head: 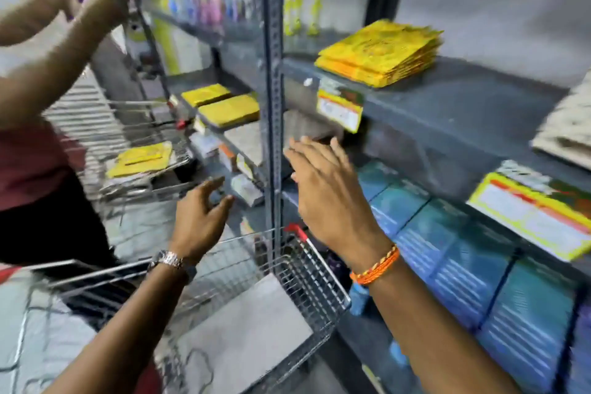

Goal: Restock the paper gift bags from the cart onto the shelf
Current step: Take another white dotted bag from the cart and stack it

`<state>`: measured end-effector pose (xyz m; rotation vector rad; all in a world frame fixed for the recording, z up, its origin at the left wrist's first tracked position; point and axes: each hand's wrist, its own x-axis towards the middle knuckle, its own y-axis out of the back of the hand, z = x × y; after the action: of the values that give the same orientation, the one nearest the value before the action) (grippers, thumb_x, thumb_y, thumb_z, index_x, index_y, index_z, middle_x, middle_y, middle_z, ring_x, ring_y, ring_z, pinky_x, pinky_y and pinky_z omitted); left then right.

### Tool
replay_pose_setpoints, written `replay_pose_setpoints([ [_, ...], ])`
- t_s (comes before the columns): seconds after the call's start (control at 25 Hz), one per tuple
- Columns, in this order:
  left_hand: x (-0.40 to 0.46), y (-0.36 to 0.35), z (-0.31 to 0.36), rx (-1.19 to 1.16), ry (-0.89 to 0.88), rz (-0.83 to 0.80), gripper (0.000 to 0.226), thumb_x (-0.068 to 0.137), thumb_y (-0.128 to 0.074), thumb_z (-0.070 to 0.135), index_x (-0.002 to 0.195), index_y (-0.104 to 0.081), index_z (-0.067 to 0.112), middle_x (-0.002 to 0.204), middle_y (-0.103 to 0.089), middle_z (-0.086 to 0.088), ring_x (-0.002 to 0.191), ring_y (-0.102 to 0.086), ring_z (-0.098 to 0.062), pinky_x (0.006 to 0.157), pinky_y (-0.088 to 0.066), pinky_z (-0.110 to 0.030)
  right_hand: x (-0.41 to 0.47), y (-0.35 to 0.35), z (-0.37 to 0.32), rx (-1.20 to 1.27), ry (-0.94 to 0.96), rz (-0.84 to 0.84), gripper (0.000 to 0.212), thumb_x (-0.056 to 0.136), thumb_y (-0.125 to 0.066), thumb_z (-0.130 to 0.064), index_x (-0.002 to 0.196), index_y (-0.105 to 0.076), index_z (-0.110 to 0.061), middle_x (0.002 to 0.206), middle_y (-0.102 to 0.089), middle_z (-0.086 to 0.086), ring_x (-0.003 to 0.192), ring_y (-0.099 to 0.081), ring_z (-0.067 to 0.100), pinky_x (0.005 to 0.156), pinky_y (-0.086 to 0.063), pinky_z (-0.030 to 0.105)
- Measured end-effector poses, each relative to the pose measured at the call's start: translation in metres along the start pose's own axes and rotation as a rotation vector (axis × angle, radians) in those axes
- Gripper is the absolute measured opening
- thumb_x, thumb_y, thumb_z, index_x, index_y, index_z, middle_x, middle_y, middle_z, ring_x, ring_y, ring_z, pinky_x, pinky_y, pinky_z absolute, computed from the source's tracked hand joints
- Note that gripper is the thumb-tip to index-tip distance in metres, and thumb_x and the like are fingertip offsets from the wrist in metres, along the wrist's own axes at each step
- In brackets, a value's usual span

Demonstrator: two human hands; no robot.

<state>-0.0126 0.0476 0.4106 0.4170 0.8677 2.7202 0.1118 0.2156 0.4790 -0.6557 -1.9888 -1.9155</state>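
A stack of yellow paper gift bags [382,53] lies flat on the dark grey shelf [463,105] at upper right. My right hand [326,192] hovers below that shelf's front edge, fingers spread, holding nothing. My left hand [200,217] is open too, lower and to the left, above the wire cart [315,278] in front of me. A few more yellow bags [142,158] lie in a second wire cart [105,125] at the left. Two yellow stacks [224,105] sit on a farther shelf. The whole view is motion-blurred.
Another person's arms [64,41] reach up at the left by the second cart. A perforated steel upright [273,89] stands between my hands. Blue packs [463,259] fill the lower shelf. Yellow price labels [340,109] hang on the shelf edges. A grey board [243,339] lies in my cart.
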Motion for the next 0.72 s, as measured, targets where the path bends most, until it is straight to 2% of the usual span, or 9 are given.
replay_pose_setpoints([
  [0.16,-0.02,-0.026,-0.145,-0.087,0.484,-0.04,0.042,0.088,-0.067,0.013,0.127,-0.064,-0.002,0.123,-0.068,-0.015,0.116,-0.063,-0.025,0.092,-0.044,-0.028,-0.007,-0.136,-0.024,0.1,0.152,-0.355,0.054,0.086,-0.053,-0.006,0.14,-0.05,-0.016,0.148,-0.051,0.0,0.142,-0.04,0.019,0.123,-0.02,0.046],
  [0.24,-0.036,-0.044,-0.207,-0.169,0.718,-0.085,0.033,0.085,-0.068,0.009,0.111,-0.067,-0.012,0.094,-0.068,-0.021,0.095,-0.06,-0.023,0.074,-0.044,-0.023,-0.015,-0.204,-0.024,0.124,0.238,-0.536,0.047,0.087,-0.055,-0.003,0.132,-0.054,-0.017,0.139,-0.056,0.0,0.136,-0.046,0.02,0.119,-0.027,0.044],
  [0.32,-0.055,-0.066,-0.269,-0.266,1.001,-0.147,0.027,0.082,-0.066,0.009,0.089,-0.061,-0.017,0.062,-0.046,-0.017,0.069,-0.046,-0.027,0.052,-0.03,-0.026,-0.029,-0.278,-0.023,0.162,0.275,-0.713,0.039,0.087,-0.059,-0.004,0.123,-0.058,-0.017,0.128,-0.062,0.003,0.125,-0.055,0.025,0.107,-0.039,0.04],
  [0.4,-0.08,-0.089,-0.316,-0.269,1.25,-0.15,0.02,0.089,-0.059,0.008,0.075,-0.049,-0.002,0.055,-0.034,-0.014,0.05,-0.036,-0.027,0.046,-0.027,-0.024,-0.043,-0.343,-0.017,0.185,0.218,-0.905,0.038,0.09,-0.059,-0.007,0.128,-0.057,-0.012,0.13,-0.061,0.009,0.122,-0.058,0.031,0.098,-0.049,0.041],
  [0.44,-0.092,-0.102,-0.335,-0.262,1.333,-0.19,0.018,0.092,-0.056,0.006,0.075,-0.049,0.002,0.054,-0.039,-0.023,0.05,-0.046,-0.03,0.046,-0.035,-0.021,-0.051,-0.376,-0.016,0.208,0.174,-1.002,0.039,0.092,-0.057,-0.007,0.131,-0.056,-0.009,0.134,-0.059,0.014,0.123,-0.057,0.035,0.098,-0.05,0.044],
  [0.48,-0.103,-0.114,-0.346,-0.287,1.407,-0.233,0.01,0.093,-0.054,0.005,0.086,-0.057,-0.002,0.064,-0.055,-0.033,0.066,-0.064,-0.033,0.059,-0.047,-0.021,-0.057,-0.404,-0.013,0.218,0.153,-1.075,0.041,0.092,-0.055,-0.005,0.133,-0.054,-0.007,0.138,-0.056,0.018,0.124,-0.056,0.037,0.099,-0.05,0.046],
  [0.52,-0.113,-0.126,-0.362,-0.281,1.469,-0.249,0.02,0.094,-0.054,0.004,0.107,-0.062,-0.01,0.093,-0.064,-0.041,0.098,-0.069,-0.036,0.081,-0.052,-0.029,-0.063,-0.433,-0.013,0.219,0.151,-1.131,0.045,0.092,-0.056,-0.004,0.136,-0.052,-0.007,0.141,-0.052,0.02,0.126,-0.055,0.038,0.102,-0.049,0.046],
  [0.6,-0.132,-0.148,-0.381,-0.256,1.531,-0.279,0.044,0.095,-0.056,0.003,0.135,-0.05,-0.014,0.137,-0.052,-0.032,0.131,-0.05,-0.037,0.095,-0.045,-0.035,-0.075,-0.482,-0.01,0.195,0.195,-1.196,0.053,0.091,-0.06,-0.004,0.142,-0.047,-0.009,0.147,-0.046,0.019,0.13,-0.051,0.037,0.106,-0.046,0.045],
  [0.72,-0.15,-0.177,-0.402,-0.203,1.509,-0.429,0.049,0.096,-0.055,0.002,0.14,-0.044,-0.015,0.118,-0.06,-0.03,0.109,-0.058,-0.033,0.078,-0.046,-0.02,-0.091,-0.541,-0.01,0.129,0.301,-1.288,0.068,0.092,-0.062,-0.006,0.152,-0.03,-0.005,0.159,-0.03,0.019,0.144,-0.034,0.035,0.116,-0.034,0.043],
])
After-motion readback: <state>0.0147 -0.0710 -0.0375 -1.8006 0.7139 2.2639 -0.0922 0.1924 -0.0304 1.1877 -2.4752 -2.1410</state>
